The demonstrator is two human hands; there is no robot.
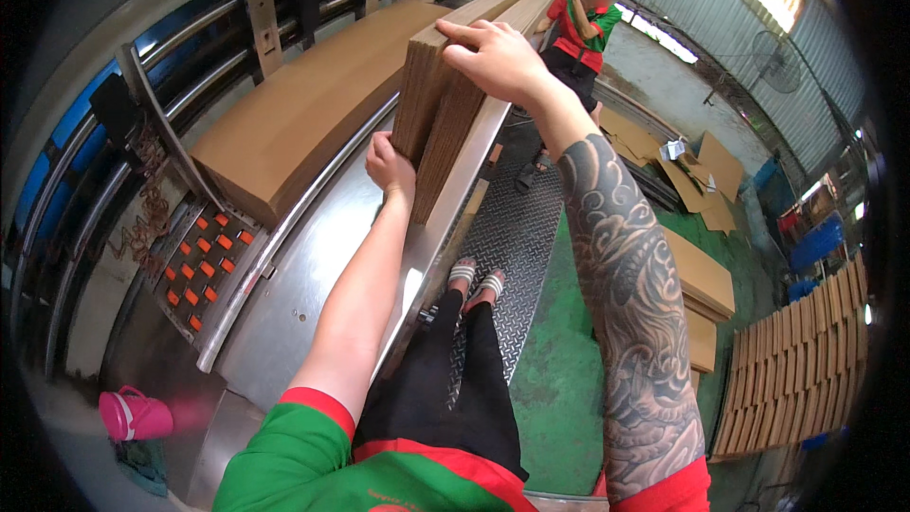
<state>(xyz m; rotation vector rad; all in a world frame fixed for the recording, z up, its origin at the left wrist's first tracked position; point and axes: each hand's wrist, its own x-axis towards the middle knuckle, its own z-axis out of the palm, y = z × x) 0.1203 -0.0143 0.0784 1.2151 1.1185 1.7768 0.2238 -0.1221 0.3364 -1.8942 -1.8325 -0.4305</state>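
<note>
A thick stack of brown cardboard sheets (424,85) stands on edge on a metal table (313,275), split by a gap into two bundles. My left hand (389,167) is closed on the near end of the left bundle, low down; some of its fingers are hidden behind the board. Across the top near corner lies my right hand (498,59), bent over the upper edges of both bundles. At the far end, a co-worker (583,28) in a red and green shirt has a hand on the top edge of the same stack.
A long flat cardboard pile (313,95) lies along the machine's rails on the left. Orange rollers (204,261) sit beside it, with a pink bucket (137,414) below. Cardboard stacks (796,360) stand on the right. A patterned metal walkway (521,237) runs beside the table.
</note>
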